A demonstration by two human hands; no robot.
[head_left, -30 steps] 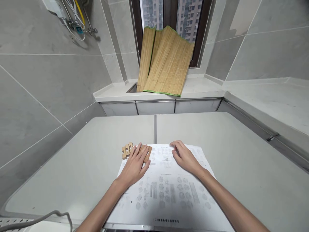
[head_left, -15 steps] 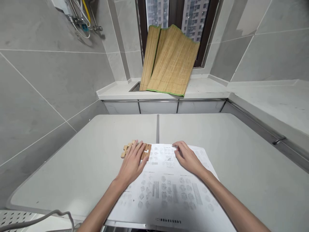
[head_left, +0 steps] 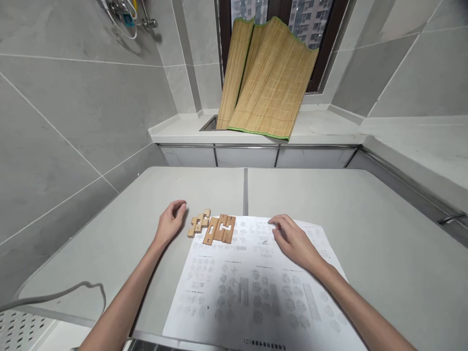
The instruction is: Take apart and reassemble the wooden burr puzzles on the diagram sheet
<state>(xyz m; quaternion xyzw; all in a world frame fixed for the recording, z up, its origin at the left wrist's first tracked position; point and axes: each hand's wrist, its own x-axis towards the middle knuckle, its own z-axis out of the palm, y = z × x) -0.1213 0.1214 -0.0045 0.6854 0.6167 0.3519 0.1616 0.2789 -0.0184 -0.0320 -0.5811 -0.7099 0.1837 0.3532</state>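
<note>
Left hand [head_left: 171, 223] now off brown wooden plates [head_left: 218, 234], left of pale blocks [head_left: 198, 227]; fingers curled, palm hidden, can't tell if holding | plates flat, slotted, on far-left corner of paper sheet [head_left: 228, 282] | blocks notched, alongside | right hand [head_left: 295, 242] over sheet, thumb and fingers apart | small print illegible, near edge partly cut off

a green-edged bamboo mat [head_left: 272, 80] stands on a white ledge [head_left: 329, 124]. behind the mat is a window [head_left: 310, 24]; left of the mat, metal pipe fittings [head_left: 148, 23]; nearer than the mat, also left, a grey cable [head_left: 66, 291].
</note>
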